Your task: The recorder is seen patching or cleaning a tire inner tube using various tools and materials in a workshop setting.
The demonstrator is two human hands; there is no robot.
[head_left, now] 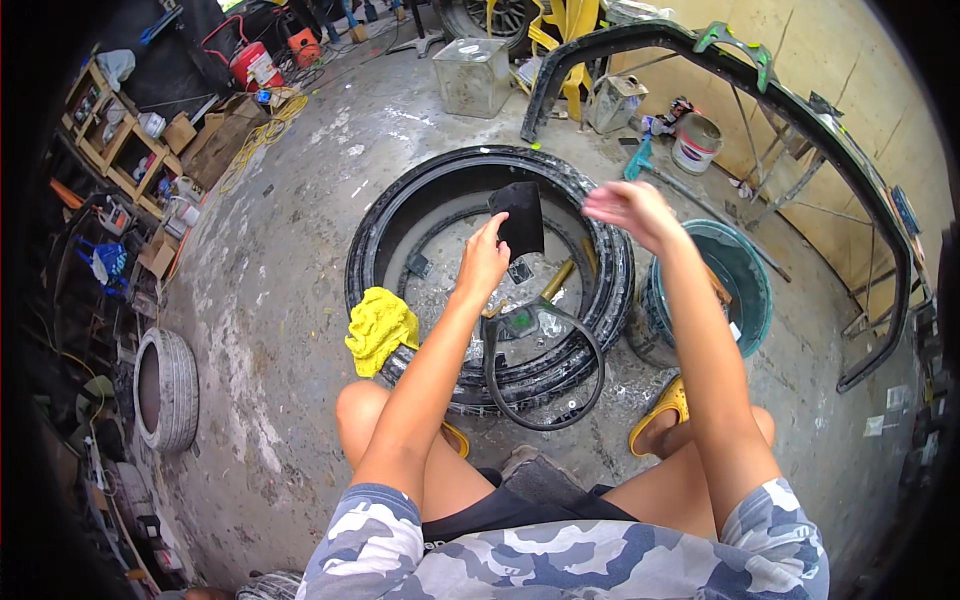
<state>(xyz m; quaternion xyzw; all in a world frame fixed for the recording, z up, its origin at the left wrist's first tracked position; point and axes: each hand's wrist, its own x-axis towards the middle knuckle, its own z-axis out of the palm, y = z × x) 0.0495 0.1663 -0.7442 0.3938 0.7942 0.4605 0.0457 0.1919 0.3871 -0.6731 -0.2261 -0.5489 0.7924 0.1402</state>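
Note:
A large black tyre [600, 250] lies flat on the concrete floor in front of my knees. My left hand [486, 256] is raised over its middle and pinches a flat black rubber patch [520, 215] by its lower edge. My right hand [628, 206] hovers to the right of the patch, blurred, fingers apart and holding nothing. A yellow rag [380, 328] is draped over the tyre's near left rim. A thin black rubber ring [545, 365] leans on the near rim. Small tools and scraps lie inside the tyre.
A teal bucket [748, 290] stands right of the tyre. A smaller tyre [165, 390] lies at the left. A black car bumper [760, 80] arches along the right wall. A metal box [472, 75], a white pail [696, 143] and wooden shelves [120, 140] stand behind.

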